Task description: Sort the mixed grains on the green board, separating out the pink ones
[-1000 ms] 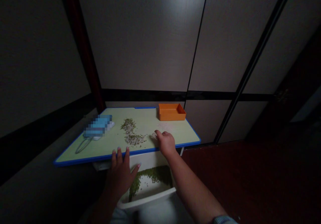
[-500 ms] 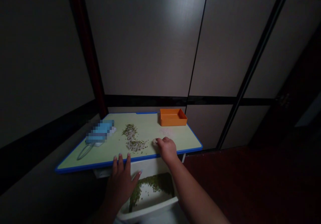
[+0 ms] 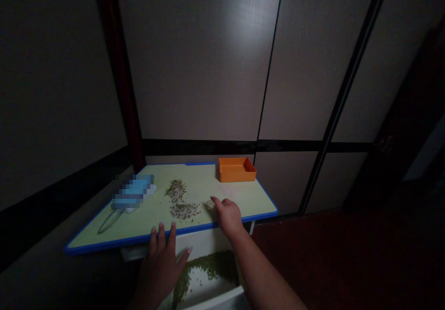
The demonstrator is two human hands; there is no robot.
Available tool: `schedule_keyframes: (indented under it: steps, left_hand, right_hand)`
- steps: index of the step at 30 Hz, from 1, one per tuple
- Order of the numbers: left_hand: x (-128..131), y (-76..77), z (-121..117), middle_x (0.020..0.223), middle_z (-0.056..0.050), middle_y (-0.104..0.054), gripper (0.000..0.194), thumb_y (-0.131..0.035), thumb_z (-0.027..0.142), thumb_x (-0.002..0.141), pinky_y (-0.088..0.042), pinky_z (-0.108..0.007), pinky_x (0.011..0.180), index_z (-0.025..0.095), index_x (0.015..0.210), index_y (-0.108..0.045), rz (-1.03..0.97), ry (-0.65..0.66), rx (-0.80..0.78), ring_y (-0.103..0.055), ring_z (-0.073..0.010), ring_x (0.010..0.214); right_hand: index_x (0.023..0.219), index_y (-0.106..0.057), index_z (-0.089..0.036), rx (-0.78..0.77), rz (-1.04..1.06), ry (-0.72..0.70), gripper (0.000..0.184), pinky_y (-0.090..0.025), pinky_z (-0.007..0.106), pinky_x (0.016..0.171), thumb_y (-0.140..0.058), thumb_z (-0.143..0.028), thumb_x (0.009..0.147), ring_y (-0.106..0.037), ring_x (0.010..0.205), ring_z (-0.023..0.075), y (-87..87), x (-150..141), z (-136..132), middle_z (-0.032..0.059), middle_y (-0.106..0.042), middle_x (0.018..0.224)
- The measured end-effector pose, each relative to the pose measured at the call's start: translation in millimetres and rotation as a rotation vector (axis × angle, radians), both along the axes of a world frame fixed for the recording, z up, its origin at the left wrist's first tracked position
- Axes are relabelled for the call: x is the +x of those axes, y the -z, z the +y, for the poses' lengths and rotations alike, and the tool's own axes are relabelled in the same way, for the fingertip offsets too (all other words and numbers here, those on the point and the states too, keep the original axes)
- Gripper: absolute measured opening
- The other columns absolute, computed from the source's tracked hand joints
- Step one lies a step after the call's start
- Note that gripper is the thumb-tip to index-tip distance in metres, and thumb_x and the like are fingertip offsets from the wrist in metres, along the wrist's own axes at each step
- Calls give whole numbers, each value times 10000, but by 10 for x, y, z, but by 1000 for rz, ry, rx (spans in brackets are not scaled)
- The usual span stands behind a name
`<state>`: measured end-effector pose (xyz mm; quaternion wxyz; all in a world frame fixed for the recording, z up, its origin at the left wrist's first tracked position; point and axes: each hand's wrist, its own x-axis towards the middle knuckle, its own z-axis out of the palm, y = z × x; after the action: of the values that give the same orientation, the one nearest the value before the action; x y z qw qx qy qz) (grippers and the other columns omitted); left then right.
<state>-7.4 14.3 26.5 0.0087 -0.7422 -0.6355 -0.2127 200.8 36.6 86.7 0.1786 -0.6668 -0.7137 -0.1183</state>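
My right hand (image 3: 229, 217) is closed at the front part of the pale green tabletop (image 3: 205, 185), thumb pointing forward. By its fingertips is a small, pale, rounded thing (image 3: 210, 204), too dim to name. To its left lies a loose patch of green and whitish grains (image 3: 185, 211), joined to a second patch (image 3: 175, 190) farther back. My left hand (image 3: 162, 259) has its fingers spread, with the fingertips at the table's blue front edge. Under the table edge, between my arms, a white drawer or bin (image 3: 208, 243) holds many green grains (image 3: 222, 262).
An orange open box (image 3: 237, 175) stands at the table's back right, with faint pinkish grains (image 3: 227, 191) in front of it. A blurred blue package (image 3: 134, 192) with a looped strap (image 3: 109, 222) lies at the left. Grey panelled doors (image 3: 201, 69) rise behind.
The view has tilted, so the table sits slightly lower in it. The right thumb looks straighter and more raised by the pale thing. The left hand keeps its place at the edge.
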Motion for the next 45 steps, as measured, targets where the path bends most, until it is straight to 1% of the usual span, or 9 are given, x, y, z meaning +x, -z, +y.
schedule_keyframes:
  steps: [3, 7, 14, 21, 25, 28, 35, 40, 45]
  left_hand:
    - [8, -27, -18, 1521, -236, -226, 758, -420, 482, 771, -375, -492, 995, 87, 1410, -322, 9, 6, 5, -90, -385, 1435]
    - [13, -55, -41, 1517, -225, -245, 749, -419, 492, 776, -365, -491, 998, 98, 1407, -332, 23, 1, -7, -98, -384, 1433]
    - [20, -50, -42, 1529, -222, -213, 745, -414, 489, 789, -352, -489, 1012, 98, 1415, -314, 42, -4, -18, -87, -386, 1434]
    - [16, -34, -38, 1531, -228, -199, 740, -410, 484, 800, -340, -484, 1026, 100, 1422, -297, 49, 0, -2, -74, -386, 1435]
    - [8, -17, -34, 1525, -233, -211, 742, -421, 489, 796, -339, -485, 1034, 90, 1413, -316, 47, 5, 15, -79, -385, 1435]
    - [1, -7, -27, 1524, -243, -207, 745, -423, 489, 797, -359, -492, 1019, 87, 1415, -312, 48, 9, 10, -85, -396, 1432]
    - [0, -6, -21, 1514, -256, -222, 746, -463, 475, 782, -335, -501, 1047, 81, 1403, -336, 44, 22, 37, -106, -405, 1426]
    - [3, -13, -26, 1515, -258, -217, 733, -444, 467, 796, -337, -508, 1044, 84, 1409, -324, 54, 10, 26, -99, -406, 1427]
    - [3, -25, -23, 1508, -272, -219, 742, -464, 464, 791, -302, -499, 1074, 64, 1402, -332, 68, 20, 21, -90, -410, 1426]
  right_hand:
    - [1294, -534, -301, -14, -12, -13, 367, -399, 248, 739, -436, -263, 943, -629, 855, 168, 0, -8, -1, 48, -693, 914]
    - [1166, -633, -279, -52, -32, -150, 280, -401, 236, 819, -475, -284, 935, -623, 932, 155, 20, -1, 13, 49, -708, 978]
    - [1282, -552, -302, -45, -26, -251, 361, -393, 234, 862, -478, -235, 936, -618, 955, 147, 77, 0, 52, 29, -703, 1065]
    - [1196, -608, -280, -92, -41, -84, 304, -389, 289, 810, -431, -253, 950, -618, 913, 178, -8, -13, 86, 50, -717, 979]
    - [1088, -648, -287, -93, 20, 35, 266, -334, 345, 874, -430, -242, 943, -586, 962, 191, -41, 43, 77, 50, -714, 983]
    - [1090, -633, -328, -62, 79, 88, 263, -286, 377, 903, -430, -251, 942, -559, 985, 195, -30, 85, 63, 25, -716, 967]
    - [1088, -638, -338, -73, 156, 143, 280, -263, 366, 870, -431, -231, 932, -532, 1012, 199, 17, 139, 78, 21, -707, 1008]
    - [973, -687, -239, -71, 194, 204, 244, -278, 347, 843, -448, -229, 924, -549, 1004, 206, 34, 189, 97, 79, -707, 964]
    - [1005, -691, -245, -45, 234, 187, 253, -274, 353, 897, -447, -256, 940, -552, 1033, 201, 27, 204, 91, 90, -704, 989]
